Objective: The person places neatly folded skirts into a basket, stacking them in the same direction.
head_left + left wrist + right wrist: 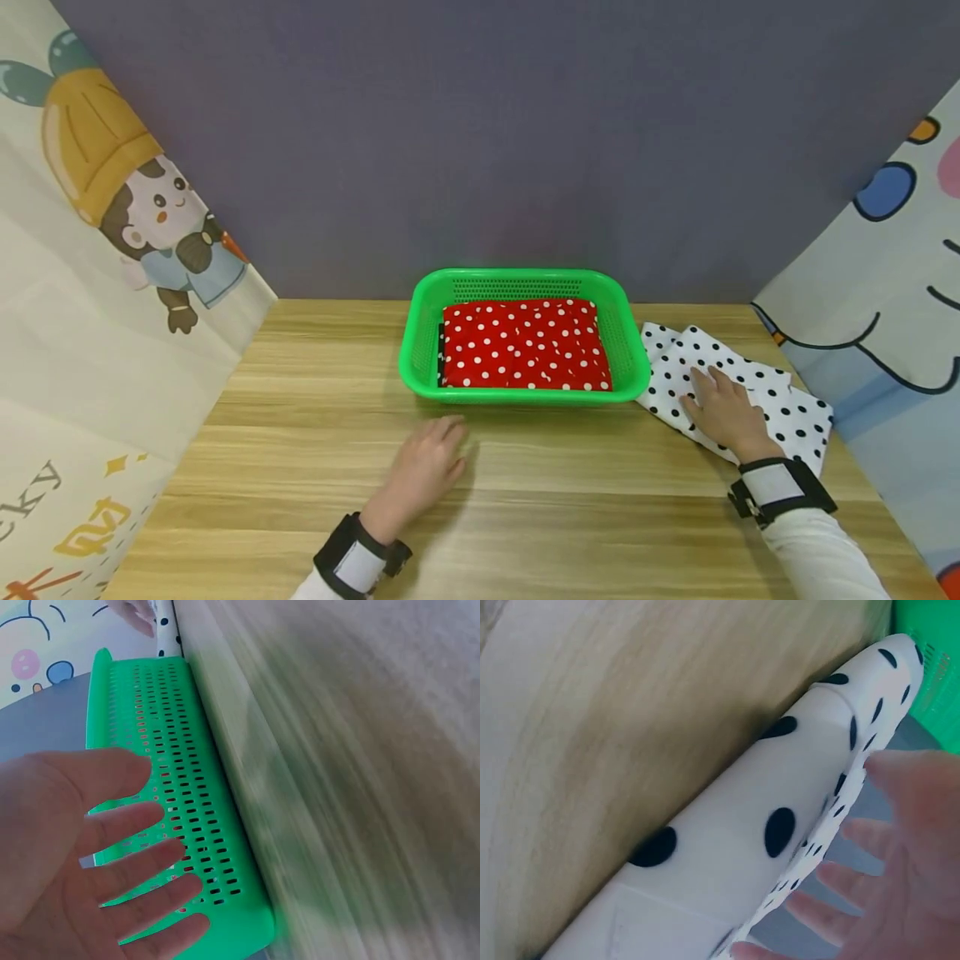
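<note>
Wrist views show fingers apart: left hand (423, 471) near the green perforated plastic basket (525, 397), right hand (727, 414) over black-dotted white cloth (780, 406) at right. Only the head view clearly shows white-dotted red cloth (525, 346) inside.

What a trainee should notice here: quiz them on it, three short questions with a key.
1. Multiple choice: relative to the green basket, where does the red dotted cloth lie? (a) beneath it (b) inside it (c) to its left
2. True or false: the right hand is nearer to the white dotted cloth than the left hand is.
3. Fill in: the dots on the white cloth are ____.

Key: 1. b; 2. true; 3. black
</note>
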Demonstrator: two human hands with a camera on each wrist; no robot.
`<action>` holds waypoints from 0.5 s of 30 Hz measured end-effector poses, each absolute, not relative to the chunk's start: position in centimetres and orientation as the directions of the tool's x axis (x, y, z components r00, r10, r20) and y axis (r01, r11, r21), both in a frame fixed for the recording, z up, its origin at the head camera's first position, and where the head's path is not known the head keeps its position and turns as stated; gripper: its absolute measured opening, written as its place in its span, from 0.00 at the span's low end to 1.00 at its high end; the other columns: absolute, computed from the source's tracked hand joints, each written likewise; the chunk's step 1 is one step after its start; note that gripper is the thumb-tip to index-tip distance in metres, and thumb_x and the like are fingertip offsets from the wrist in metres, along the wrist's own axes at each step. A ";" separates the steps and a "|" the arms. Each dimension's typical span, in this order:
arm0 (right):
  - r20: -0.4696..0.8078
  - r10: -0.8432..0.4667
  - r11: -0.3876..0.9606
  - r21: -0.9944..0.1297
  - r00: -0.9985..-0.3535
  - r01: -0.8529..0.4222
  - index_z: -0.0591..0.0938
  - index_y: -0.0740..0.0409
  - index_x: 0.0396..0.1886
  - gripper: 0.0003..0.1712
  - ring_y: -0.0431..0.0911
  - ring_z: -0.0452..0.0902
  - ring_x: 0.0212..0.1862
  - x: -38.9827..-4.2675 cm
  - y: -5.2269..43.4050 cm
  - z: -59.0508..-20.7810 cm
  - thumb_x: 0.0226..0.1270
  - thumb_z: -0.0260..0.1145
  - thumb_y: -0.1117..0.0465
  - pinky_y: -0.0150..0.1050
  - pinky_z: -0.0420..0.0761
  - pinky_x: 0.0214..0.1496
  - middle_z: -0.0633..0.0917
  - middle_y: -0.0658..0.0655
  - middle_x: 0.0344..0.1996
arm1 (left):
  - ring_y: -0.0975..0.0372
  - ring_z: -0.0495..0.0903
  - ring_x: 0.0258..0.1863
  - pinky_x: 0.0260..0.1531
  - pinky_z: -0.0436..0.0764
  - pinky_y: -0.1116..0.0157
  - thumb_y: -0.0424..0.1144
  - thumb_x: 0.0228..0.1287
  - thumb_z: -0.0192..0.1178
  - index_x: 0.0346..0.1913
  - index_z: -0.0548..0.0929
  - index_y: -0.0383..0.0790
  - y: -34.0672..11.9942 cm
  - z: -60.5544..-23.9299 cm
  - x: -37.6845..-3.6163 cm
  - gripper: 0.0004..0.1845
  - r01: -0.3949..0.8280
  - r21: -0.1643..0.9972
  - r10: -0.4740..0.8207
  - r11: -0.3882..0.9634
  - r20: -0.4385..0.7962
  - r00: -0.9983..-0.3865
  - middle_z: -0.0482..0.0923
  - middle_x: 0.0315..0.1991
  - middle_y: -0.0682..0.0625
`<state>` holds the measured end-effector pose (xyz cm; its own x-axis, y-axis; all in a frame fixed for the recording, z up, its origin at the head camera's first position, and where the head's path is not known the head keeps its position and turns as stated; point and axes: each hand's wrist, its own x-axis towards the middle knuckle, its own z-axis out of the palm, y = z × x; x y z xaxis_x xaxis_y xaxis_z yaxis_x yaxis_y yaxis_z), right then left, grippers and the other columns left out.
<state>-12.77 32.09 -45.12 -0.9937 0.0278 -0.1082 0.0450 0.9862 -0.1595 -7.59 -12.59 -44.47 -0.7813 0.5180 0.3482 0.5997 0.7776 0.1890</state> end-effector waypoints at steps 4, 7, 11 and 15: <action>-0.191 0.028 0.985 -0.163 -0.981 0.060 0.58 0.65 0.66 0.35 0.77 0.51 0.58 -12.7 32.2 -45.3 0.69 0.48 0.46 0.74 0.61 0.47 0.55 0.77 0.63 | 0.50 0.75 0.54 0.53 0.74 0.53 0.39 0.49 0.67 0.52 0.77 0.36 -12.5 -44.6 -7.2 0.25 0.608 0.183 0.544 0.772 0.304 -0.782 0.74 0.55 0.39; -0.205 0.023 0.984 -0.171 -0.979 0.059 0.60 0.65 0.66 0.34 0.77 0.51 0.58 -12.5 32.2 -45.3 0.69 0.48 0.47 0.74 0.61 0.48 0.56 0.77 0.63 | 0.51 0.74 0.55 0.54 0.73 0.53 0.40 0.50 0.67 0.54 0.76 0.37 -12.4 -44.6 -6.9 0.27 0.606 0.188 0.548 0.773 0.285 -0.787 0.73 0.56 0.40; -0.188 0.008 0.984 -0.172 -0.982 0.041 0.62 0.66 0.65 0.33 0.77 0.53 0.57 -12.1 32.2 -45.4 0.68 0.51 0.49 0.74 0.61 0.48 0.57 0.78 0.62 | 0.51 0.74 0.55 0.54 0.73 0.53 0.41 0.50 0.67 0.54 0.76 0.38 -12.2 -44.6 -6.7 0.26 0.604 0.198 0.545 0.772 0.284 -0.789 0.73 0.57 0.41; -0.167 -0.019 0.985 -0.173 -0.986 0.010 0.64 0.67 0.63 0.32 0.78 0.54 0.56 -11.6 32.2 -45.5 0.66 0.53 0.51 0.73 0.63 0.47 0.59 0.79 0.60 | 0.51 0.73 0.55 0.54 0.72 0.52 0.41 0.50 0.66 0.54 0.76 0.39 -12.1 -44.5 -6.5 0.25 0.608 0.206 0.546 0.767 0.289 -0.786 0.72 0.58 0.42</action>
<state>-11.55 32.22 -45.49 -0.9858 -0.0191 -0.1666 0.0101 0.9848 -0.1731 -6.54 -12.13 -44.51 -0.7863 0.5459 0.2894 0.6081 0.7667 0.2058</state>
